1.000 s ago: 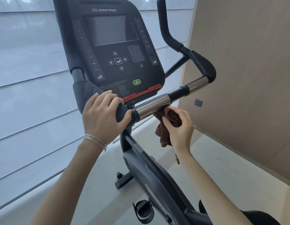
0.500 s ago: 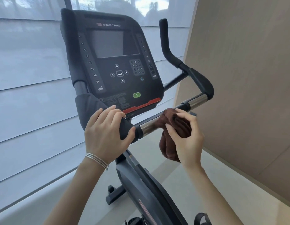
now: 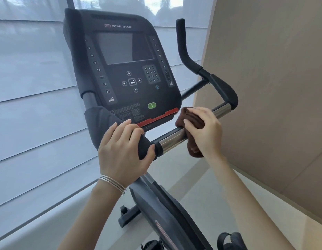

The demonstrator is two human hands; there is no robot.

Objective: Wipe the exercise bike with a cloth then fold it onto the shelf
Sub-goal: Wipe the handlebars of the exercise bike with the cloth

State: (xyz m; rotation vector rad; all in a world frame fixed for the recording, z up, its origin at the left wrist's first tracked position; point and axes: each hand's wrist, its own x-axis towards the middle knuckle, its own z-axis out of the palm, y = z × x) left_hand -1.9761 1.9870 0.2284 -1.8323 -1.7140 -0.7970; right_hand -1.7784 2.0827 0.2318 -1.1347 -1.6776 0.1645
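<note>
My right grip (image 3: 205, 130) has climbed since a second ago: then it held the cloth (image 3: 190, 120) under the handlebar (image 3: 172, 139), and now it sits on top of it. The brown cloth has come up with it and is draped over the shiny metal stretch of the bar, just right of the red strip at the bottom of the console (image 3: 124, 69).

My right fingers are curled down over the bunched cloth and press it against the bar. One end of the cloth hangs below the bar beside my wrist. More bare metal shows beyond my hand, up to the black bend of the handlebar.

My left grip (image 3: 124, 150) is closed round the padded sleeve (image 3: 145, 147) at the near end of the same bar, fingers over the top and thumb wrapped underneath. Thin silver bracelets (image 3: 113, 183) sit on that wrist.

The exercise bike (image 3: 162, 210) stands in front of me, its dark screen tilted toward me and a green button below it. Its frame runs down between my arms to the pale floor (image 3: 210, 204). A strapped pedal (image 3: 230, 239) shows at the bottom edge. A white blind (image 3: 30, 105) covers the window to the left, and a tan wall panel (image 3: 274, 87) fills the right side.
</note>
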